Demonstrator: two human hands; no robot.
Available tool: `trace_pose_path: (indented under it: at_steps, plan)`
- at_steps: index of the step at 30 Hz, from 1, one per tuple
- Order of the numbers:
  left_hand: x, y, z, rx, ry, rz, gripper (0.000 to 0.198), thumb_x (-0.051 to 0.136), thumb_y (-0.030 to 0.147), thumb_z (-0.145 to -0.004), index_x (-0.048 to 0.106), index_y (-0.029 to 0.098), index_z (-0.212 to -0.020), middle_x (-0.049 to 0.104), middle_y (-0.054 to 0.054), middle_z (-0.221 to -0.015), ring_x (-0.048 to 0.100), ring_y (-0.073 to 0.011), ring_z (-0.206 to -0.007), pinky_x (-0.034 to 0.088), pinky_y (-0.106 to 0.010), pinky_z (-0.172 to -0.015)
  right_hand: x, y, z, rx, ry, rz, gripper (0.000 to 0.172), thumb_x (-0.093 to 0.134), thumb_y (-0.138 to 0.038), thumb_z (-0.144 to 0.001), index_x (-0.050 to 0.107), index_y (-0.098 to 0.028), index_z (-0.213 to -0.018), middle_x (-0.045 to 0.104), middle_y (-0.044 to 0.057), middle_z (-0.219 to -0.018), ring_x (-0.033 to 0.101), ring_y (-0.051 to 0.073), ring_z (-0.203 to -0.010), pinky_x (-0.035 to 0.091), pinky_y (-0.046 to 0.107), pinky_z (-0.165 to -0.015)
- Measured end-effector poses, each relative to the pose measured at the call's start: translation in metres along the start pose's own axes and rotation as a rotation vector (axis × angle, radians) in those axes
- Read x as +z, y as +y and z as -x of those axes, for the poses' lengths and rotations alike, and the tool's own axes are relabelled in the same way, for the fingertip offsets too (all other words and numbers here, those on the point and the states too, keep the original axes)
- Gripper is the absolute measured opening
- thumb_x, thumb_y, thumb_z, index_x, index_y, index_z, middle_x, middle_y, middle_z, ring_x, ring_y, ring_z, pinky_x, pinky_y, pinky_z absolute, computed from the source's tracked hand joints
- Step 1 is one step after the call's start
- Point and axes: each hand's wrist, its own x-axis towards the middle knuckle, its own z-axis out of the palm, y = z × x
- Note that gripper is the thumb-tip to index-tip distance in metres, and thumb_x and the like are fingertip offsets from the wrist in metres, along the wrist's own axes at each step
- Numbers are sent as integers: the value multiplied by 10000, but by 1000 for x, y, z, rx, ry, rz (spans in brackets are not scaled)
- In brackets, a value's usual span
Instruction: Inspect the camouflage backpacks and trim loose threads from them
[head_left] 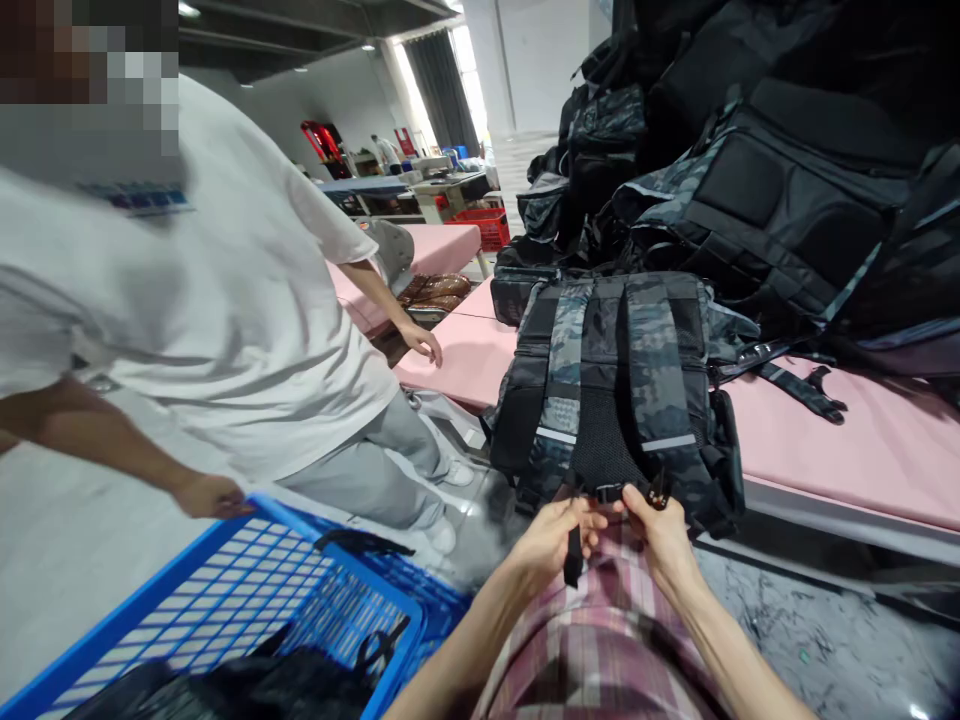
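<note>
A camouflage backpack [606, 310] lies on the pink table with its two shoulder straps facing up and its lower end toward me. My left hand [553, 537] is closed at that lower end, with a black webbing strap [573, 560] hanging down between its fingers. Close beside it, my right hand [662, 530] pinches black webbing at the backpack's bottom edge. A small black buckle [658, 490] shows by the right hand's knuckles. The exact spot where the fingertips grip is partly hidden.
More black and camouflage backpacks [780, 200] are heaped on the pink table [817, 450] to the right. At left a person in a white shirt [247, 300] grips the rim of a blue basket [409, 610] holding dark items. A red crate [487, 228] stands farther back.
</note>
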Motion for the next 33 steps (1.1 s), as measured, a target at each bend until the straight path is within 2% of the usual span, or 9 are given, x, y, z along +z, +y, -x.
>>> trace_pose_path:
  at_steps: [4,7,11,13,18,20,24,29,33]
  plan:
    - [-19,9,35,-89,-28,-56,452,657,486,-712,631,76,-900,660,-138,-827,622,-170,-681,472,-253,-589,2,1,-2,-8,-5,-10,381,775,-465,-536,616,-119,-553,574,24,-499,334,57,-381,246,219,-368]
    - [-19,14,50,-86,-79,-118,371,703,385,-690,650,66,-871,671,-155,-848,637,-177,-667,466,-231,-577,0,4,-3,-13,-16,-9,383,773,-463,-550,616,-114,-565,545,5,-478,309,49,-380,232,212,-363]
    - [-2,21,42,70,-16,-135,373,738,376,-644,662,73,-847,681,-141,-833,642,-174,-651,486,-241,-596,-13,7,4,-25,-104,56,412,740,-497,-593,612,-107,-555,444,-37,-396,235,31,-373,192,199,-366]
    - [9,24,33,150,55,-143,380,763,377,-603,662,79,-815,685,-128,-801,635,-166,-629,493,-249,-598,-21,7,12,-15,-162,144,428,712,-524,-615,649,-100,-619,495,-16,-428,233,30,-369,174,197,-366]
    - [28,23,19,228,118,-135,378,776,376,-573,662,82,-782,688,-109,-769,630,-153,-633,501,-272,-663,-19,-5,30,-108,-215,279,372,702,-491,-619,697,-134,-724,634,46,-623,447,99,-492,325,217,-451]
    - [30,21,16,237,128,-146,385,780,375,-562,666,78,-780,688,-104,-757,630,-156,-647,495,-271,-686,-10,-10,32,-172,-221,298,303,706,-446,-620,684,-148,-671,614,25,-619,474,115,-553,362,228,-514]
    - [25,20,14,247,183,-110,436,807,378,-506,661,84,-794,677,-83,-714,621,-153,-642,494,-263,-673,7,-15,34,-167,-274,322,327,684,-433,-625,571,-148,-508,483,-21,-492,377,86,-492,304,218,-481]
    - [18,19,21,187,126,-222,410,711,486,-619,649,97,-734,638,-63,-672,568,-113,-559,452,-199,-506,9,-21,36,-153,-280,293,336,679,-444,-631,550,-152,-524,466,-22,-503,376,88,-499,303,221,-490]
    - [23,18,22,189,154,-329,355,744,426,-583,624,95,-629,563,-17,-493,467,-68,-430,338,-159,-404,7,-22,30,-152,-294,306,357,668,-449,-652,524,-153,-514,459,-22,-501,374,88,-502,297,220,-490]
